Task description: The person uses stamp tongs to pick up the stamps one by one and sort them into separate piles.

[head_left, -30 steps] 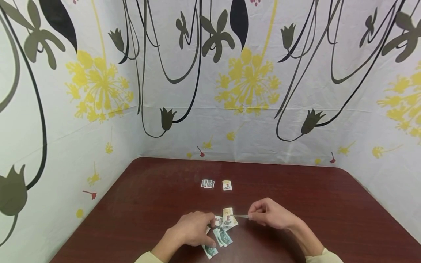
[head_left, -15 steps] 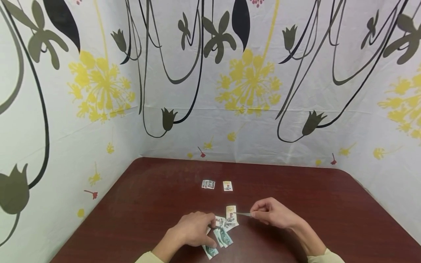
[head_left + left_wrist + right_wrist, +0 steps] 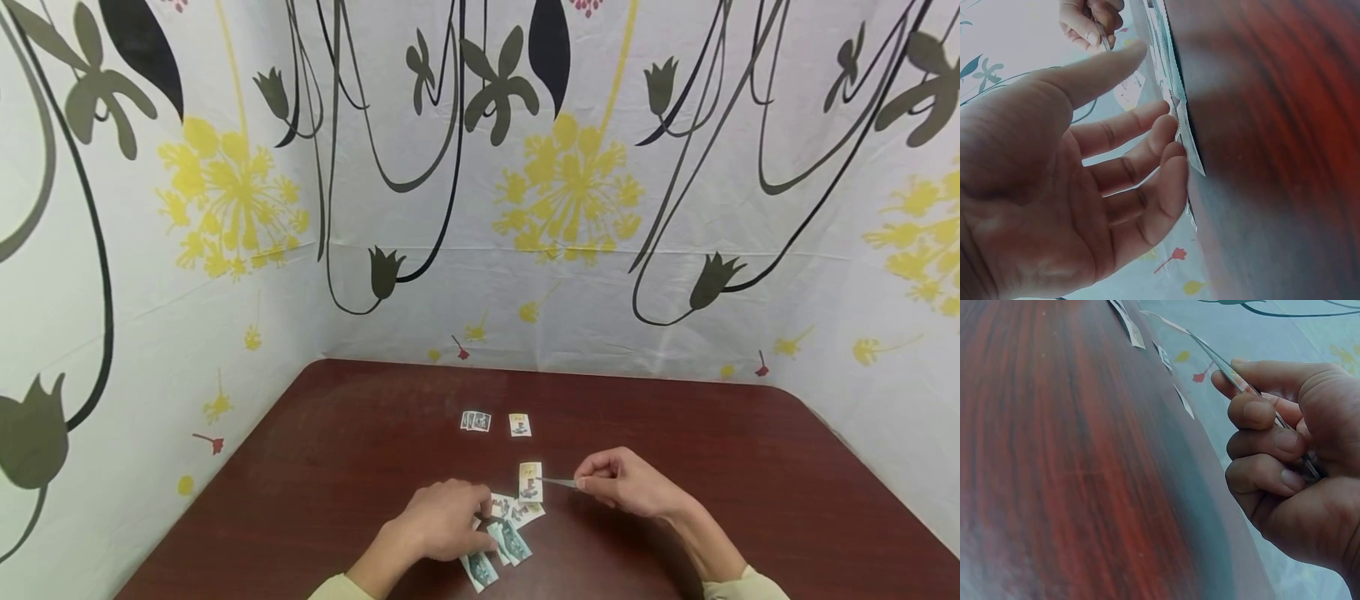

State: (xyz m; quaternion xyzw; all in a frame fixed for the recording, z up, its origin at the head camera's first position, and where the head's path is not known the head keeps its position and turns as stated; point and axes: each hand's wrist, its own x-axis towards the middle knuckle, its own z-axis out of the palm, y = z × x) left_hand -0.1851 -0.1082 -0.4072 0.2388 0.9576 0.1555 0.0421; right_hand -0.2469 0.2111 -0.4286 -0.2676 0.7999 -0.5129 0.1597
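My right hand (image 3: 633, 483) pinches metal tweezers (image 3: 1232, 376), fingers curled round them. At the tweezers' tip hangs a yellow and white postage stamp (image 3: 530, 483), lifted off the table in the right wrist view. Below it lies a loose pile of stamps: white ones with small figures (image 3: 528, 512) and green ones (image 3: 514, 542). Beside this pile is my left hand (image 3: 447, 521), palm down with loosely bent fingers. In the left wrist view its fingertips (image 3: 1174, 187) touch or nearly touch the stamps at the table surface. The hand covers part of the pile.
Farther back on the dark red table (image 3: 360, 467) lie a short overlapping row of dark grey stamps (image 3: 477, 421) and a single yellow and white stamp (image 3: 520, 425). A flower-patterned cloth (image 3: 480, 217) hangs behind the table and along its sides.
The stamp in the tweezers has moved away from the pile, slightly up and to the right in the head view, with my right hand. The left hand has hardly moved.
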